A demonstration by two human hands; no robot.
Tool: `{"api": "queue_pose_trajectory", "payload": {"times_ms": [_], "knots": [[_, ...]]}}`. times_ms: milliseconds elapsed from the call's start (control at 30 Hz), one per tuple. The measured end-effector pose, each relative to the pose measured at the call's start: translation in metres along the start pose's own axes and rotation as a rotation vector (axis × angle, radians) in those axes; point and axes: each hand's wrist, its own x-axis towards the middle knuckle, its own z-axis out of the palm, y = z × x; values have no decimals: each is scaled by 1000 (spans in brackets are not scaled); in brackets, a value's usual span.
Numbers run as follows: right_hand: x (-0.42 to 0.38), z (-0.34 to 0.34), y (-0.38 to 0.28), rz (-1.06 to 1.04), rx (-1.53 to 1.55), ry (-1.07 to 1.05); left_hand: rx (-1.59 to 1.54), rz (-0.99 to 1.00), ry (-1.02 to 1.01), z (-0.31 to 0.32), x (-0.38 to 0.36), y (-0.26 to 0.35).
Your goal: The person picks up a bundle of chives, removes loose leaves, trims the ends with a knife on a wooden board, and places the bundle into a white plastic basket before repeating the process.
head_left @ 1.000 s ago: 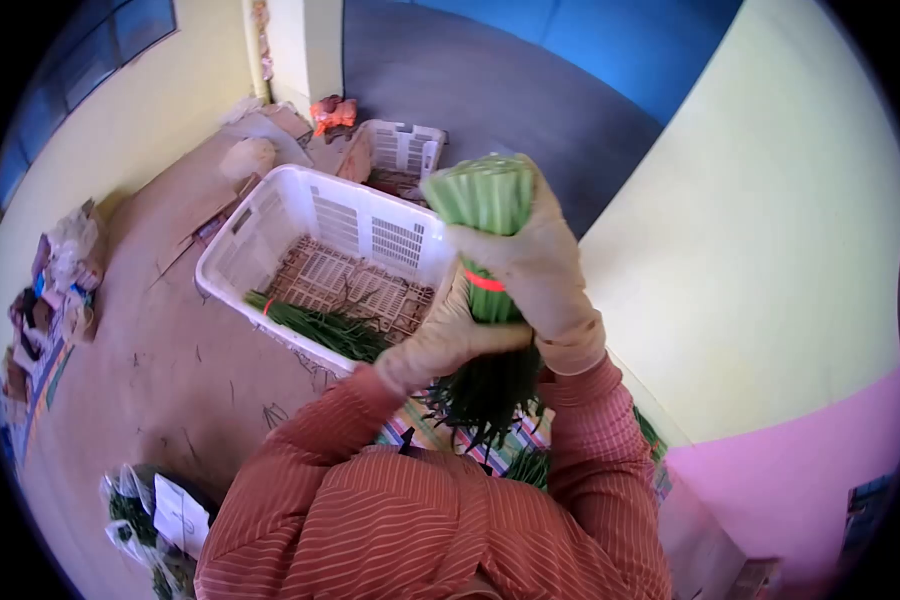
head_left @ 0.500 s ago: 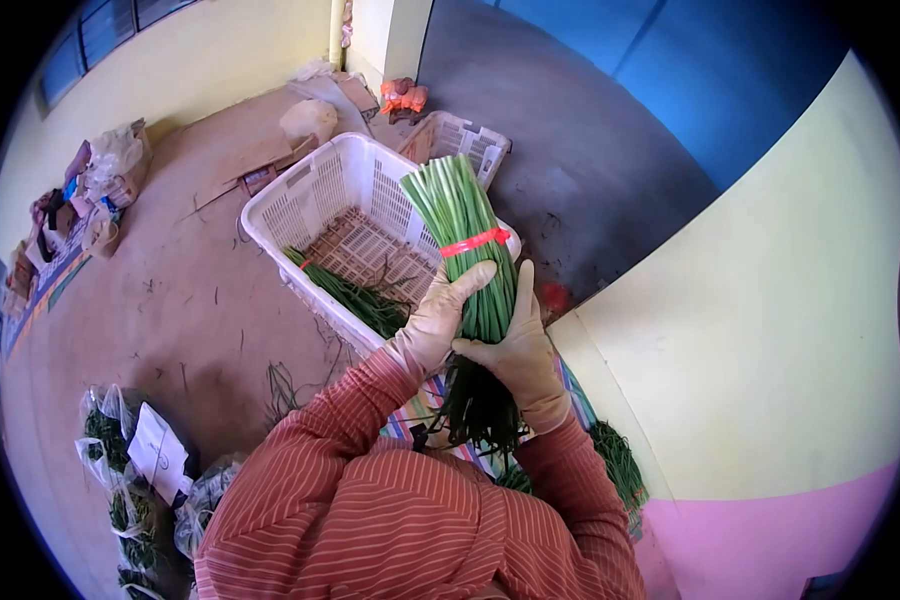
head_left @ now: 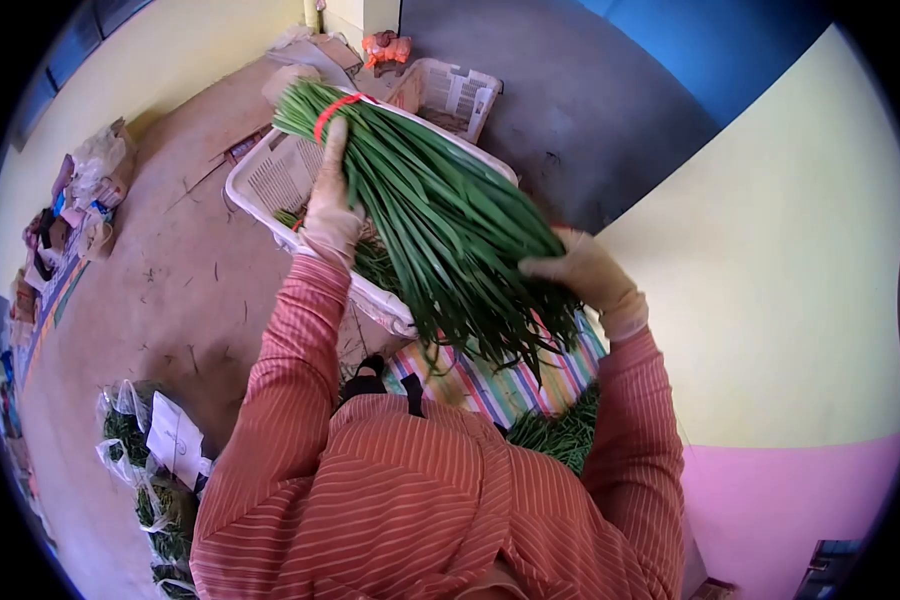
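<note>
A thick bundle of garlic chives (head_left: 440, 210) lies slantwise across both gloved hands, above a white plastic crate (head_left: 260, 200). Its pale cut ends point to the upper left, and a red tie (head_left: 332, 112) circles it near that end. My left hand (head_left: 334, 190) grips the bundle just below the tie, thumb on top and fingers hidden underneath. At the leafy end, my right hand (head_left: 585, 272) holds the dark tips, its thumb over them and its other fingers mostly hidden. In the crate, partly covered, lie more tied chives (head_left: 375, 262).
A smaller crate (head_left: 455, 95) stands behind. Loose chives (head_left: 560, 432) lie by a striped sheet (head_left: 470, 385) in front of me. Bagged greens (head_left: 130, 430) and a white paper (head_left: 175, 440) are on the left floor. A wall (head_left: 750, 300) rises close on the right.
The bundle has turned from upright to slanting, cut ends now to the upper left. My left hand moved up and left with it; my right hand shifted right to the leafy end.
</note>
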Motion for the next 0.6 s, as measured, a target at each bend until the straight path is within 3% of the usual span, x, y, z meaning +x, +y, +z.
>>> {"api": "queue_pose_trajectory", "payload": {"times_ms": [100, 167, 300, 467, 600], "knots": [[15, -12, -16, -20, 68, 12, -58, -18, -44, -31, 19, 6], [23, -12, -36, -41, -57, 67, -58, 8, -47, -45, 22, 13], [32, -26, -56, -217, -110, 155, -97, 74, 26, -55, 15, 31], [31, -57, -46, -92, -139, 259, -19, 267, 116, -76, 14, 53], [30, -74, -31, -52, -185, 402, -118, 273, 128, -97, 19, 67]]}}
